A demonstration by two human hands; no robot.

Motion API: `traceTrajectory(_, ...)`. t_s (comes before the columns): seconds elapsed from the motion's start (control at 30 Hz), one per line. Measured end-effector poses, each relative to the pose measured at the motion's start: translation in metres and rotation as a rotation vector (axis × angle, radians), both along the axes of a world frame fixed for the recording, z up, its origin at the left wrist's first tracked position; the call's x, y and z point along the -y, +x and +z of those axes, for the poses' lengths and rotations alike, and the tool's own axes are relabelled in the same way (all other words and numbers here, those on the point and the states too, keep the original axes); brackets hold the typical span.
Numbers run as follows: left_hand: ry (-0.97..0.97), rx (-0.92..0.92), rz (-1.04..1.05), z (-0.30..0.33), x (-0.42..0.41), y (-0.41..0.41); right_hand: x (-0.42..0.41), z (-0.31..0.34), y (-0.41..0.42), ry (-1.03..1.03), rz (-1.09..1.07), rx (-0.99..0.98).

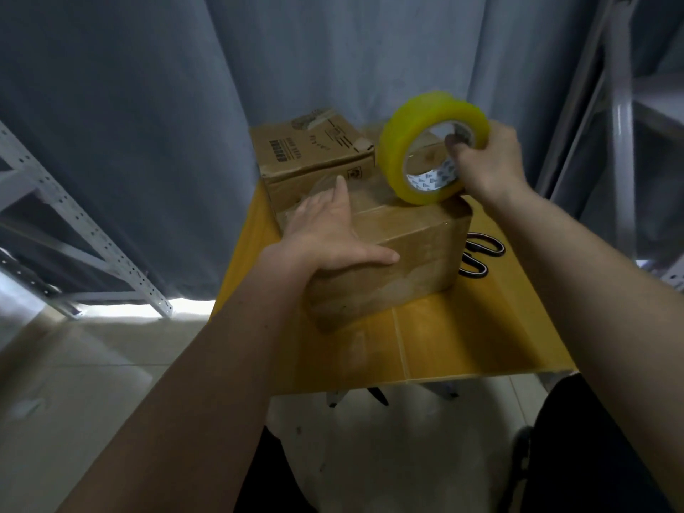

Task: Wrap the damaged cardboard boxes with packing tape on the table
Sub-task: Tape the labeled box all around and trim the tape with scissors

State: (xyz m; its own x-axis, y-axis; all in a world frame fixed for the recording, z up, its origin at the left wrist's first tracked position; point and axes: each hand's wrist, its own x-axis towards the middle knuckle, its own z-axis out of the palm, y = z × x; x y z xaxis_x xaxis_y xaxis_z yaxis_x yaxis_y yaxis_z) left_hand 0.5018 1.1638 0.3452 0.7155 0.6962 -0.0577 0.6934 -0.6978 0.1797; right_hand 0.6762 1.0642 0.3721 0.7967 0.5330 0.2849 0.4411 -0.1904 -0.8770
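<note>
Gripping the tape roll (433, 148) through its core, the right hand (486, 164) holds it on the near box (392, 253). Left hand (329, 231) lies flat, fingers spread, on the box's left top; far box (314, 153) touches behind, on the table (462, 335).

The tape roll (425, 142) at one o'clock is translucent yellow-green, with a white inner core printed in small dark marks. Both cardboard boxes are plain brown: the near box (399, 253) has a glossy sheen over its faces, while the far box (314, 157) at twelve o'clock carries black printed text and bars. The table (462, 342) is mustard yellow, the scissors (479, 253) at three o'clock have black handles edged in white, and the curtain (148, 105) behind is grey-blue.
</note>
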Motion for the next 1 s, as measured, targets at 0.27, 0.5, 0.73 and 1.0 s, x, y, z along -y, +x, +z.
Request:
traceTrajectory(0.27, -0.015, -0.063, -0.038, 0.008, -0.011, -0.033, 0.002, 0.001, -0.005, 0.115, 0.080, -0.248)
traceTrajectory(0.5, -0.052, -0.104, -0.013, 0.019, -0.004, -0.010, -0.011, -0.018, -0.018, 0.126, 0.070, -0.333)
traceTrajectory(0.73, 0.013, -0.032, -0.066, 0.020, 0.004, 0.020, -0.011, -0.004, -0.005, 0.125, 0.128, -0.337)
traceTrajectory(1.0, -0.024, -0.038, -0.051, 0.012, 0.006, 0.013, -0.013, -0.020, -0.014, 0.135, 0.180, -0.336)
